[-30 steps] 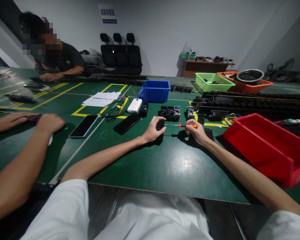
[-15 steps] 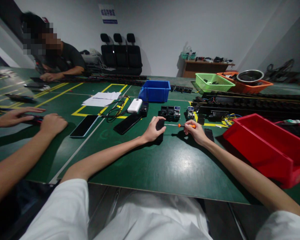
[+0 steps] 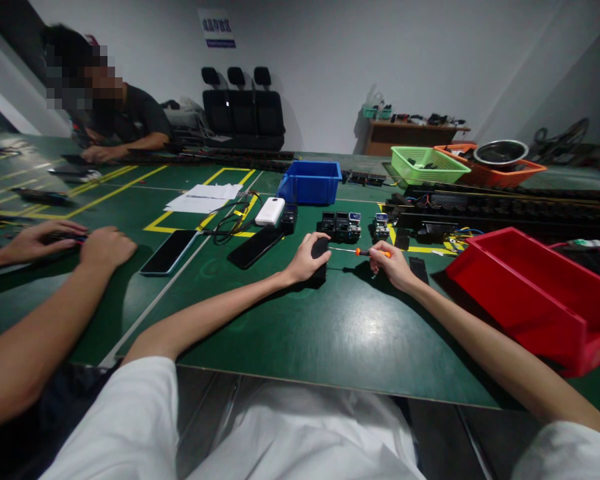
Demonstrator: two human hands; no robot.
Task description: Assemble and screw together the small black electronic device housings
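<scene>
My left hand is closed around a small black block-like part just above the green table. My right hand grips a screwdriver with an orange and black handle. Its thin shaft points left, and the tip meets or nearly meets the side of the black part; the exact contact is too small to make out. Just beyond my hands stands a row of small black modules, with one more module apart to the right. A flat black piece lies beside my right wrist.
A red bin stands at the right, a blue bin behind the modules. Two phones and a white power bank with cables lie left. A co-worker's hands work at far left; another person sits beyond.
My hands, the black part and the screwdriver hold almost the same place. At the left, the co-worker's far hand has shifted slightly on the dark item there.
</scene>
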